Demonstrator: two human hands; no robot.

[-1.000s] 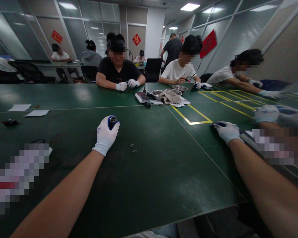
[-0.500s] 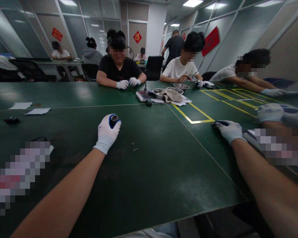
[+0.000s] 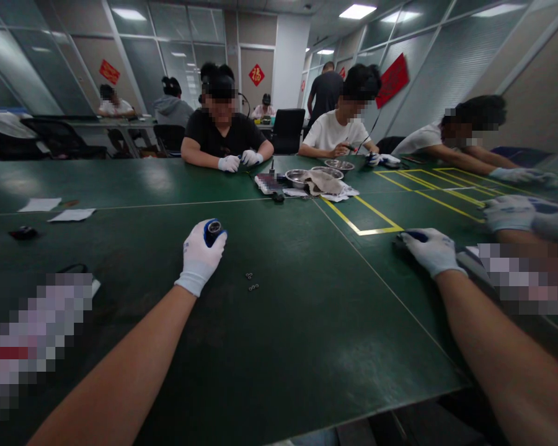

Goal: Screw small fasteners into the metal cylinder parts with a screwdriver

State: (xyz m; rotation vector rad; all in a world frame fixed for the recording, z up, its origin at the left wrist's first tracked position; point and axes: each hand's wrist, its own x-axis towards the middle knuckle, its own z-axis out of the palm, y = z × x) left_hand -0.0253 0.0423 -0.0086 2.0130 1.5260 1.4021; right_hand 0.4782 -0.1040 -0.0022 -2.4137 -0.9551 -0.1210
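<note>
My left hand (image 3: pixel 201 255), in a white and blue glove, is wrapped round a dark cylindrical object (image 3: pixel 213 228) whose round end faces up. Several small metal rings (image 3: pixel 253 287) lie in two little groups on the green table (image 3: pixel 279 347), to the right of that hand. Far to the right, my gloved right hand (image 3: pixel 430 249) rests at the tabletop with its fingers closed over something dark, mostly covered by the glove and too unclear to name.
Metal bowls (image 3: pixel 296 178) with a beige cloth (image 3: pixel 323 183) stand mid-table. Yellow tape (image 3: pixel 380 231) marks the right side. Another person's gloved hand (image 3: pixel 509 214) is beyond my right hand. White papers (image 3: pixel 72 215) and a black object (image 3: pixel 23 232) lie left. People sit opposite.
The view has tilted up slightly, so the table appears a little lower. My left hand keeps its hold on the dark cylindrical object; my right hand has shifted only slightly.
</note>
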